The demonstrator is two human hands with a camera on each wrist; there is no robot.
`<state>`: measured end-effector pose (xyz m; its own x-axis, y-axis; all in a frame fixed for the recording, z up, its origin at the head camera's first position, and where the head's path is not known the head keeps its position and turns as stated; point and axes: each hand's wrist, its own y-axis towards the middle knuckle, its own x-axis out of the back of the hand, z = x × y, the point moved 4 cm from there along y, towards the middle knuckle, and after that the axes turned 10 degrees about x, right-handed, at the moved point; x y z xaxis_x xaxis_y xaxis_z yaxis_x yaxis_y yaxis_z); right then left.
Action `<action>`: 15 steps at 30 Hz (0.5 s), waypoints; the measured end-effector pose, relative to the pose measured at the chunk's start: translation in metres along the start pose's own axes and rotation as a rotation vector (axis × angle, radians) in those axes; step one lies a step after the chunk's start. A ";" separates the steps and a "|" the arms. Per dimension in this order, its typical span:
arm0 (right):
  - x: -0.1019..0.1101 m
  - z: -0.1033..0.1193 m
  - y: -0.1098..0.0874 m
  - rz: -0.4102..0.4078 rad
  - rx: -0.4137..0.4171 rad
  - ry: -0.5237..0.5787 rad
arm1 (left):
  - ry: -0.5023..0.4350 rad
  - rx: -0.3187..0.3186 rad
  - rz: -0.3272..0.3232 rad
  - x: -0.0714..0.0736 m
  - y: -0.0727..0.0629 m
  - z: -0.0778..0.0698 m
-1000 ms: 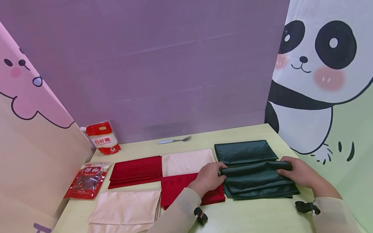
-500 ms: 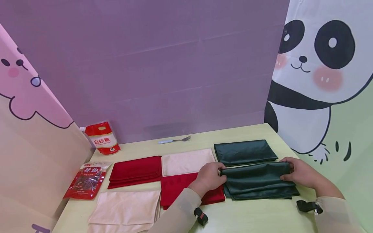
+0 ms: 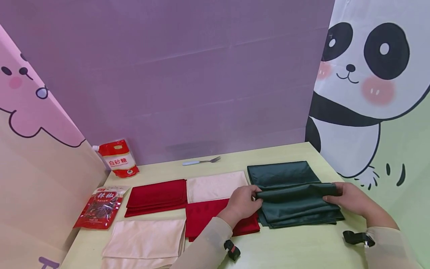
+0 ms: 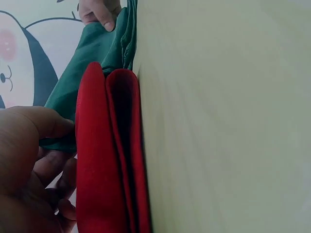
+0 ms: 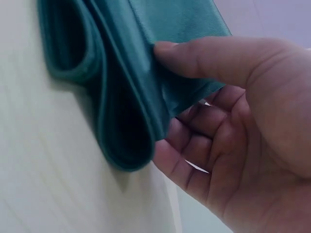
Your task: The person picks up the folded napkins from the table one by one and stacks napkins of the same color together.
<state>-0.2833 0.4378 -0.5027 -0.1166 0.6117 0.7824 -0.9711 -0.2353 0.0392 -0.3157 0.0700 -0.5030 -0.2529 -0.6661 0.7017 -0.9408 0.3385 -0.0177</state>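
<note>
A dark green satin cloth point(image 3: 299, 207), folded in layers, lies at the right of the table with its far edge lifted a little. My left hand point(image 3: 242, 204) pinches its far left corner between thumb and fingers. At the far right corner, my right hand point(image 3: 349, 200) pinches the same cloth, thumb on top and fingers beneath, as the right wrist view shows. Just behind lies another folded green cloth point(image 3: 282, 175). Under my left wrist is a folded red cloth point(image 3: 205, 218); in the left wrist view its red folds point(image 4: 102, 160) stand beside my thumb.
A white folded cloth point(image 3: 216, 186) touches the red one's far side. Another red cloth point(image 3: 157, 197) and a pale pink cloth point(image 3: 144, 239) lie left. A fork point(image 3: 201, 161), a sugar bag point(image 3: 119, 158) and a chilli packet point(image 3: 102, 207) sit toward the back and left wall.
My right hand has shifted slightly right along the green cloth's far edge. That edge has risen a little and moved away from me, covering more of the gap to the cloth behind.
</note>
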 end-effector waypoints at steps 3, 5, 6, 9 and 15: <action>0.000 0.002 -0.001 -0.016 0.006 0.016 | -0.022 -0.002 -0.005 -0.001 0.000 0.000; 0.000 0.004 -0.001 -0.027 0.013 0.026 | -0.028 0.004 -0.009 -0.001 0.000 0.000; 0.000 0.005 -0.001 -0.032 0.018 0.034 | -0.027 0.007 -0.010 -0.001 0.000 0.000; -0.001 0.006 0.000 -0.053 0.037 0.042 | -0.025 0.021 -0.013 -0.001 0.000 0.000; -0.003 0.004 0.001 -0.079 0.058 0.059 | -0.049 0.025 -0.008 -0.002 0.000 0.000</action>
<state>-0.2835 0.4326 -0.5028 -0.0542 0.6732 0.7375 -0.9642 -0.2273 0.1366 -0.3151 0.0717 -0.5045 -0.2554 -0.7009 0.6659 -0.9481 0.3165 -0.0305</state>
